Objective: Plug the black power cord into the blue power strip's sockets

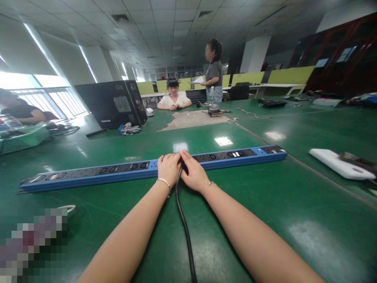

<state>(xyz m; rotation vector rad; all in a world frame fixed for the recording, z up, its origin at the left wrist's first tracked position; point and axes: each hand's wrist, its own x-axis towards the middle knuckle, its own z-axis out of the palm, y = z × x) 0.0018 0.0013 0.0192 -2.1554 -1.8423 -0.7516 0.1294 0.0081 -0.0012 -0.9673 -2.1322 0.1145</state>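
A long blue power strip (88, 179) with black sockets along its top lies across the green table, slightly slanted. My left hand (169, 167) and my right hand (192, 169) meet over its middle. Their fingers are closed together around the end of a black power cord (183, 220), which runs down toward me between my forearms. The cord's plug is mostly covered by my fingers, so I cannot tell how far it sits in a socket. Both hands touch or nearly touch the strip's top.
A black computer case (110, 104) lies at back left, with gloves (129, 129) beside it. A green basket (26, 139) is at far left. Brown cardboard (191, 120) lies ahead; a white device (338, 163) is at right. One person sits opposite, another stands, and a third is at left.
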